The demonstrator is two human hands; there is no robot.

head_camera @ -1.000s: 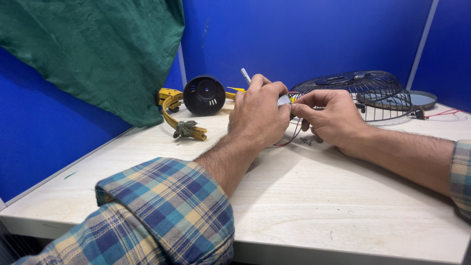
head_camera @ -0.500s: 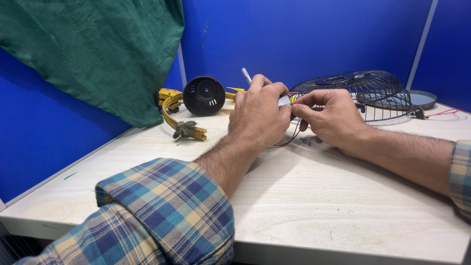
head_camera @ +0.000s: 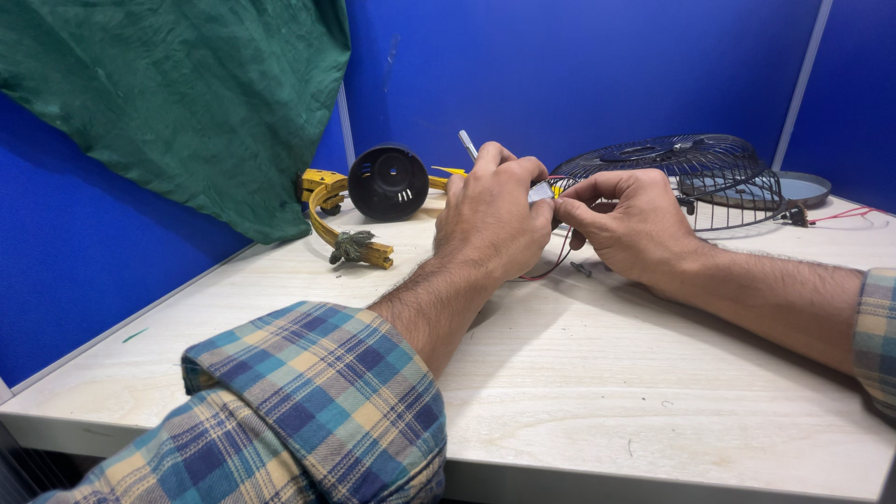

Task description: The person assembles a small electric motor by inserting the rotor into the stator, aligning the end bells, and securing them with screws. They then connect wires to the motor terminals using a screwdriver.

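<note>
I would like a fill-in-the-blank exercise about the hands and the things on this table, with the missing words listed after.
1. The wire fan guard lies on the table behind the ____ hand.
2. The left hand holds a thin ____ tool.
3. The cloth hanging at the left is ____.
4. The round motor housing is ____ in colour.

Missing words: right; metal; green; black

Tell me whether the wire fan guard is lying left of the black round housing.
No: the wire fan guard sits on the table's right side, beyond the right hand, while the black round housing is further left.
</note>
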